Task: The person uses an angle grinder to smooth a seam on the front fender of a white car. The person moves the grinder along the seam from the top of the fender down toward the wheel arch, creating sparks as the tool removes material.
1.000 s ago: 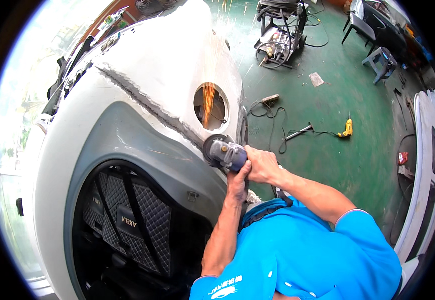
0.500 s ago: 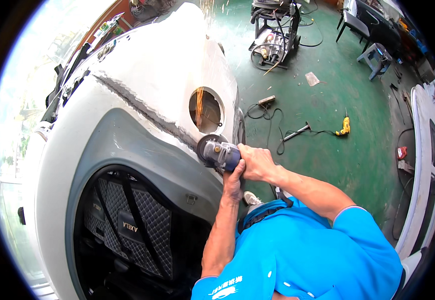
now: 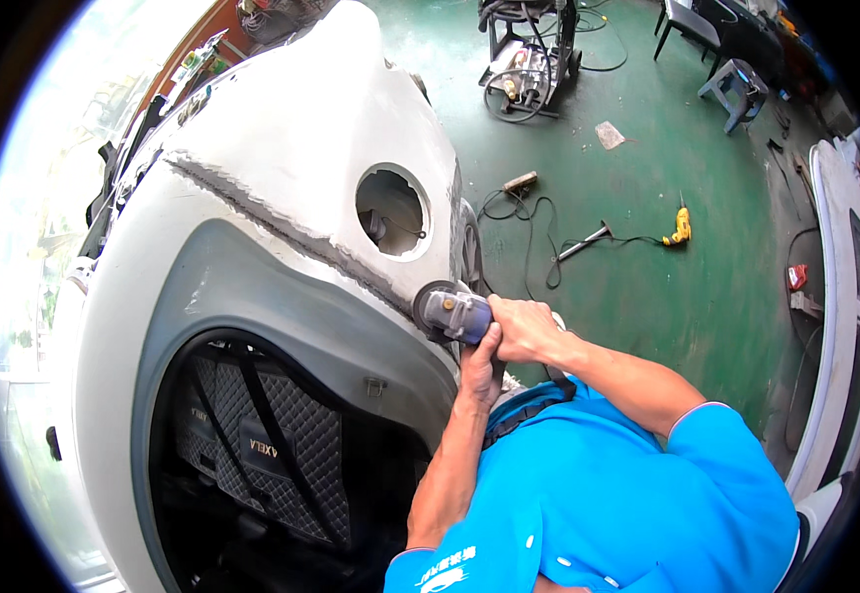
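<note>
Both my hands are wrapped around an angle grinder (image 3: 461,314) with a round dark disc (image 3: 431,308) at its left end. My right hand (image 3: 525,329) grips the far side of its body, and my left hand (image 3: 480,364) closes on it from below. The disc is right at the lower end of a rough, ground seam (image 3: 291,235) running diagonally across the white car body (image 3: 282,128). Whether it touches the metal I cannot tell. Just beyond the grinder is a round opening (image 3: 391,212) in the panel.
At left, the car's dark rear opening (image 3: 252,445) shows quilted seat backs. On the green floor (image 3: 627,316) lie a yellow drill (image 3: 680,227), a hammer (image 3: 585,242) and loose cables. A wheeled machine (image 3: 529,64), a stool (image 3: 736,94) and a removed white panel (image 3: 835,198) stand farther off.
The grinder and both hands have shifted right along the seam's lower end. Orange sparks streaming over the round opening are gone. The view has moved slightly.
</note>
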Available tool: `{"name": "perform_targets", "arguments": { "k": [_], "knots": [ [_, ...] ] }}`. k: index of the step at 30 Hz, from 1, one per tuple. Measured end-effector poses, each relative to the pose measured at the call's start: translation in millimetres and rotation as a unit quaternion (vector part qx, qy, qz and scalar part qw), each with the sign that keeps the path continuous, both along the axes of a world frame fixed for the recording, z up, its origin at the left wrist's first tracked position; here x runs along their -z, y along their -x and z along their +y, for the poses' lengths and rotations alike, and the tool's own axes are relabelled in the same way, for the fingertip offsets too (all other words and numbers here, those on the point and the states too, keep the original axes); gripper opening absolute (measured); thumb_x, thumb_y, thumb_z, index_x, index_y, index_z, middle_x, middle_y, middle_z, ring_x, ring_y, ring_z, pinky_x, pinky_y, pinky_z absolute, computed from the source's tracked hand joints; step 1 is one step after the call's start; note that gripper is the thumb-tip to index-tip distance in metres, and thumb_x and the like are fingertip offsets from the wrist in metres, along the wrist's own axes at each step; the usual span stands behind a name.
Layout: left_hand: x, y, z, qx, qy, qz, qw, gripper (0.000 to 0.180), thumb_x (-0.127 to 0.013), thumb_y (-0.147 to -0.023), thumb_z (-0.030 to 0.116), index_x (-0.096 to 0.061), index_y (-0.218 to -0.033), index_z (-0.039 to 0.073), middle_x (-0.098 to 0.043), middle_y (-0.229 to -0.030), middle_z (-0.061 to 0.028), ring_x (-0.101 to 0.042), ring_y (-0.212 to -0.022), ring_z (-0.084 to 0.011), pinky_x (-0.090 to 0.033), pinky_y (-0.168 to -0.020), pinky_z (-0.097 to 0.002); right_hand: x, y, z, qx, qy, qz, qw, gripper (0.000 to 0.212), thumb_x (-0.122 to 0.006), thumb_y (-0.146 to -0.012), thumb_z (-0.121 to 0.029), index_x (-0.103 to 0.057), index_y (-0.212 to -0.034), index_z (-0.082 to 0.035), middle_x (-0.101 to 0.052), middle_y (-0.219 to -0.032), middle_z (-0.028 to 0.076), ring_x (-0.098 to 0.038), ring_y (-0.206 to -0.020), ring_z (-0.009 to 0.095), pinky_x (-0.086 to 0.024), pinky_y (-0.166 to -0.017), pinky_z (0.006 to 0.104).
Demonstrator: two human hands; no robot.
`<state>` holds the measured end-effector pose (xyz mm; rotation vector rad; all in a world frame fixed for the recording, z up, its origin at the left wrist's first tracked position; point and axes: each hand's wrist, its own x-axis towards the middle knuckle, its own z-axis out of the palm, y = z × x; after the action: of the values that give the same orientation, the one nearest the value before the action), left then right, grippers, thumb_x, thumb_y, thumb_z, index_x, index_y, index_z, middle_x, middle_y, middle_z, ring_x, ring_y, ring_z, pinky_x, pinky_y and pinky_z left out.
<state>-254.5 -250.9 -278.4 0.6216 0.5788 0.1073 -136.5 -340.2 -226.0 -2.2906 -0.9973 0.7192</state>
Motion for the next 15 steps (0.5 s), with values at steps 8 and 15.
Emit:
{"name": "perform_targets", "arguments": {
  "k": [8, 15],
  "knots": [
    [5, 17, -4, 0.000, -0.054, 0.073, 0.996, 0.059, -0.077, -0.095, 0.023, -0.051, -0.142, -0.002, -0.060, -0.136, -0.0119, -0.059, -0.126, -0.0224, -0.045, -0.111, -0.0386, 38, 27, -5, 0.058, -0.058, 0.073, 0.994, 0.033, -0.064, -0.077, -0.019, -0.054, -0.103, -0.001, -0.071, -0.089, 0.025, -0.068, -0.088, 0.050, -0.052, -0.076, 0.0595],
    [9, 19, 9, 0.013, -0.187, 0.147, 0.971, 0.058, -0.077, -0.094, 0.030, -0.058, -0.132, -0.009, -0.067, -0.122, -0.0148, -0.067, -0.109, -0.0215, -0.054, -0.092, -0.0352, 67, 31, 6, 0.071, -0.089, 0.142, 0.983, 0.041, -0.064, -0.080, -0.028, -0.057, -0.112, -0.004, -0.072, -0.097, 0.028, -0.068, -0.095, 0.050, -0.053, -0.084, 0.0580]
  ]
}}
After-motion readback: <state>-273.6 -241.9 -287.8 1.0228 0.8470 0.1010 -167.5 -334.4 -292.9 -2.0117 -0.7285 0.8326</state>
